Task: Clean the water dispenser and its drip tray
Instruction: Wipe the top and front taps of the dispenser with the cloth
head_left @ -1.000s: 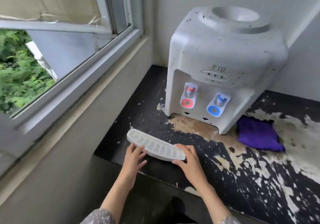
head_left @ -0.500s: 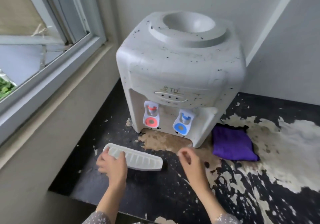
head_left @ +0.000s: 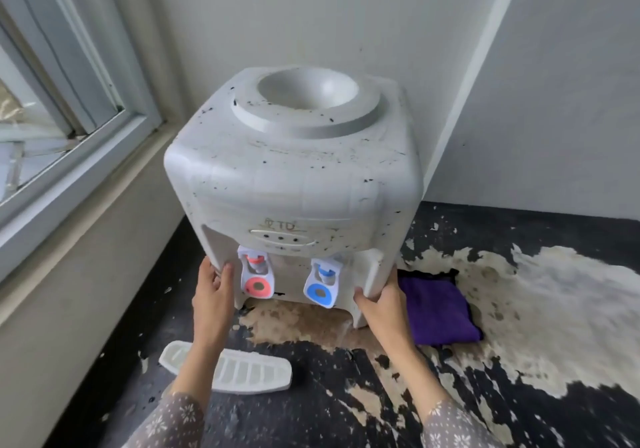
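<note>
A white tabletop water dispenser (head_left: 294,177), speckled with dark dirt, stands on a black counter with peeling paint (head_left: 519,395). It has a red tap and a blue tap on its front. My left hand (head_left: 212,295) grips the dispenser's front left leg. My right hand (head_left: 382,300) grips its front right leg. The white slotted drip tray (head_left: 249,371) lies loose on the counter in front, partly under my left forearm. A folded purple cloth (head_left: 438,309) lies on the counter just right of the dispenser.
A window with a grey frame and sill (head_left: 69,156) runs along the left. White walls (head_left: 554,101) meet in a corner close behind the dispenser. The counter's front edge runs along the lower left.
Both hands let go of the drip tray, which now lies on the counter, and moved up to grip the dispenser's two front legs. The view has moved closer to the dispenser.
</note>
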Demonstrator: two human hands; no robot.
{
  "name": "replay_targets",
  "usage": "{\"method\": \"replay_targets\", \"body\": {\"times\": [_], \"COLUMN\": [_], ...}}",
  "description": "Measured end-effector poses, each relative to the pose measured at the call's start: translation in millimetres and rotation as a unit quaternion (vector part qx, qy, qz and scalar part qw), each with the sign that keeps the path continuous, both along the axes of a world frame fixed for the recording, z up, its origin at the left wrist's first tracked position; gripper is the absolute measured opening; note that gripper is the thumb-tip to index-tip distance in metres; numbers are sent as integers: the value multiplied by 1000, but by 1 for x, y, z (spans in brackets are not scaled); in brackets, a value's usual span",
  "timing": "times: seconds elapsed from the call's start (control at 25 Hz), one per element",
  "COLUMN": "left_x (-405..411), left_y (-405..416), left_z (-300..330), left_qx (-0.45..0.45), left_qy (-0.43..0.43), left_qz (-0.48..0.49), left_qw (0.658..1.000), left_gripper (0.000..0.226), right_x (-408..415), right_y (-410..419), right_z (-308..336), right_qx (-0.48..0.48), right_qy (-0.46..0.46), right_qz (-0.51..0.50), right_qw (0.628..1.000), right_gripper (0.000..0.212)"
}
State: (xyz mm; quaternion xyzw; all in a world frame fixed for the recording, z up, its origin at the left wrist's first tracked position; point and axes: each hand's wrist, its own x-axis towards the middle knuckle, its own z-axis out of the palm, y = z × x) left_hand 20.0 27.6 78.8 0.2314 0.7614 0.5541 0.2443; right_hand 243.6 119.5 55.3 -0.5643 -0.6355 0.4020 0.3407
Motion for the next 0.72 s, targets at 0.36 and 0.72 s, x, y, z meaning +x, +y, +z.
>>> {"method": "replay_targets", "body": {"times": [0.36, 0.72], "left_x": [20, 44], "left_y": [3, 14], "left_z": [15, 17], "left_qx": [30, 62], "left_qy": [-28, -3], "left_qz": [2, -39], "left_qw": [999, 997], "left_gripper": [36, 32], "right_x": [17, 47], "right_y": [6, 17], "right_z": [2, 6], "right_qx": [4, 18], "right_qy": [14, 48], "right_qz": [-9, -44], "right_qw": [1000, 998], "right_gripper": [58, 47]}}
